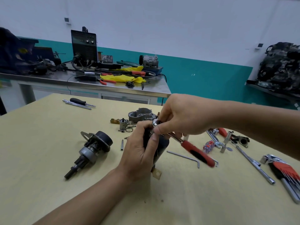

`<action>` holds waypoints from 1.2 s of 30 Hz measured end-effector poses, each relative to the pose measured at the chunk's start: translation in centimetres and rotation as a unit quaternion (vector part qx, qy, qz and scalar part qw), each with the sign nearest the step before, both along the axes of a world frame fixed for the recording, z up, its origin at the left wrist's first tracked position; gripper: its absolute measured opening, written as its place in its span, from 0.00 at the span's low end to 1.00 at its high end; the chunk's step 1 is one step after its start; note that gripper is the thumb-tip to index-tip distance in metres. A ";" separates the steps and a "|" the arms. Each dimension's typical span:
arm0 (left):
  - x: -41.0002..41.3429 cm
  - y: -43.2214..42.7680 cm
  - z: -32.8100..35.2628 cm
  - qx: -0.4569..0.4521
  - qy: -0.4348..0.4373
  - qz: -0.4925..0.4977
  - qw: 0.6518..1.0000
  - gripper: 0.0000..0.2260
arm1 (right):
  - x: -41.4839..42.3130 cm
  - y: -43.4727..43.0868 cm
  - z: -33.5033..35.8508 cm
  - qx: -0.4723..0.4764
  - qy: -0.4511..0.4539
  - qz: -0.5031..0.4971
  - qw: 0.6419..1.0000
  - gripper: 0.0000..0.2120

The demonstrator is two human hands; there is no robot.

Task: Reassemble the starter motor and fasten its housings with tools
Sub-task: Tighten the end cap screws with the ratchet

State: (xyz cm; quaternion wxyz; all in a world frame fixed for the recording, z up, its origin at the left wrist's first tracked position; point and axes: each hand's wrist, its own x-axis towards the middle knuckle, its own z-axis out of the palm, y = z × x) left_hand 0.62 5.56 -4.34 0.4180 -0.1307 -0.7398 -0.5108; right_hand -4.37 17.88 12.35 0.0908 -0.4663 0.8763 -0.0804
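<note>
My left hand (139, 153) grips the dark cylindrical motor body (160, 149), held upright just above the table. My right hand (180, 116) pinches the chrome head of a red-handled ratchet (197, 151) at the top end of that body; the handle slants down to the right. A brass terminal tab (157, 174) sticks out below the body. The armature with pinion gear and end plate (90, 150) lies to the left on the table. The grey aluminium nose housing (140, 113) sits behind my hands, with a small plunger, springs and rings (125, 125) beside it.
On the right lie an L-shaped hex key (184, 158), a long extension bar (253, 163), sockets (228, 137) and a red hex key set (285, 173). A screwdriver and bar (78, 103) lie far left. A steel bench (97, 85) with a welder stands behind.
</note>
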 end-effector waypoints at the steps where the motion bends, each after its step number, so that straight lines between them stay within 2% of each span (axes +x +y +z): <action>1: -0.1 0.1 0.0 0.004 0.003 -0.005 1.000 0.07 | 0.1 -0.2 -0.1 0.000 -0.013 -0.025 1.000 0.16; 3: -0.3 0.2 0.0 0.007 0.012 -0.013 1.000 0.07 | 0.3 -0.4 -0.3 0.005 -0.042 -0.069 0.997 0.19; 5: -0.3 0.3 0.0 0.011 0.007 -0.026 1.000 0.09 | 0.5 -0.5 -0.3 0.022 -0.025 -0.065 0.997 0.18; 8: -0.2 0.3 0.1 0.019 0.008 -0.042 0.999 0.11 | 0.7 -0.2 0.4 0.071 0.116 0.036 0.990 0.14; 11: -0.2 0.2 0.2 -0.004 0.010 -0.006 1.000 0.09 | 0.7 0.0 0.9 0.128 0.251 0.147 0.948 0.11; 13: -0.2 0.0 0.1 -0.005 0.008 -0.008 1.000 0.08 | 0.5 0.0 0.8 0.141 0.285 0.176 0.932 0.12; 15: -0.4 -0.2 -0.3 -0.018 0.009 -0.008 1.000 0.08 | 0.6 -0.1 0.7 0.119 0.228 0.133 0.957 0.12; 17: -0.6 -0.2 -0.5 -0.005 0.001 -0.032 0.999 0.09 | 0.8 -0.4 0.3 0.098 0.125 0.059 0.986 0.18; 19: -0.7 -0.2 -0.5 -0.005 0.004 -0.046 0.999 0.11 | 1.1 -0.6 -0.1 0.080 0.050 0.002 0.996 0.21; 20: -0.7 -0.1 -0.5 -0.015 0.009 -0.042 0.999 0.11 | 1.2 -0.7 -0.2 0.071 0.046 -0.006 0.996 0.21; 23: -0.7 0.0 -0.5 -0.018 0.014 -0.031 0.999 0.11 | 1.1 -0.6 0.4 0.106 0.165 0.060 0.979 0.15; 25: -0.8 -0.1 -0.5 -0.011 0.002 -0.012 1.000 0.11 | 1.3 -0.4 1.1 0.159 0.297 0.151 0.929 0.10; 26: -0.8 -0.1 -0.6 -0.008 -0.006 -0.007 1.000 0.11 | 1.2 -0.3 1.2 0.180 0.342 0.190 0.903 0.10; 27: -0.8 -0.2 -0.6 -0.008 -0.008 -0.005 1.000 0.11 | 1.2 -0.2 1.1 0.187 0.357 0.210 0.891 0.11; 29: -0.6 -0.3 -0.6 -0.014 -0.011 -0.021 1.000 0.10 | 1.3 -0.2 1.0 0.166 0.319 0.178 0.916 0.12; 32: -0.4 -0.4 -0.2 -0.044 0.011 -0.011 0.999 0.07 | 1.5 -0.4 0.4 0.115 0.171 0.063 0.976 0.19; 34: -0.4 -0.5 0.1 -0.060 0.028 -0.005 0.998 0.07 | 1.6 -0.6 -0.2 0.092 0.102 0.023 0.990 0.21; 36: -0.4 -0.4 0.1 -0.056 0.030 -0.015 0.998 0.10 | 1.6 -0.7 -0.2 0.090 0.132 0.034 0.987 0.19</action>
